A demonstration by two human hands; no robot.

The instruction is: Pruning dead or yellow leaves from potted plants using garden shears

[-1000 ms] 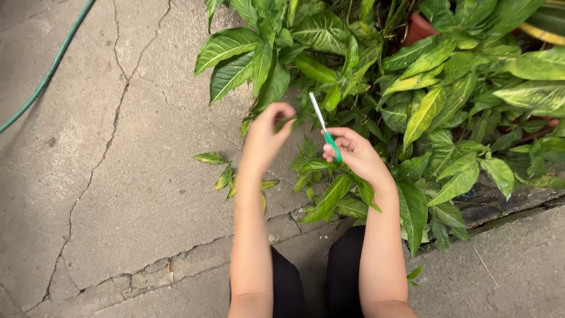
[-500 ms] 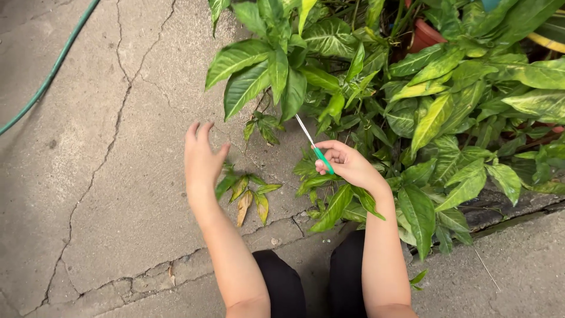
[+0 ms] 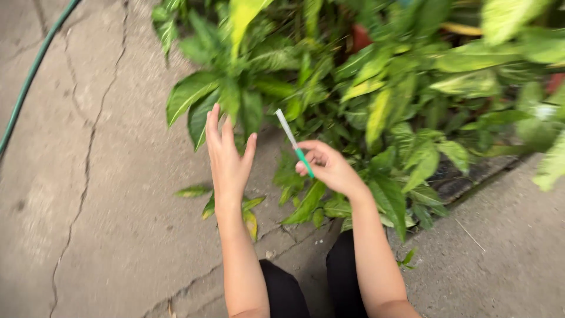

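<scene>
Leaves [image 3: 226, 207] we cut now lie on the concrete [image 3: 106, 235] under our left hand [image 3: 226, 162], which has lifted back toward the plant [image 3: 353, 88], fingers spread and empty, while our right hand [image 3: 326, 168] keeps its fingers clamped on the small scissors [image 3: 294, 143].

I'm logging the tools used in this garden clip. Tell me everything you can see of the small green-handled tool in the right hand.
The small tool is slim and straight: a green handle at its lower end, seemingly plastic, and a pale, narrow blade-like part above, blurred so its edge and material are unclear. It tilts up and to the left, tip toward the leaves. The right hand pinches the green end between its fingers, hiding part of the handle. The tip appears to touch nothing. The left hand is beside it, apart.
</scene>
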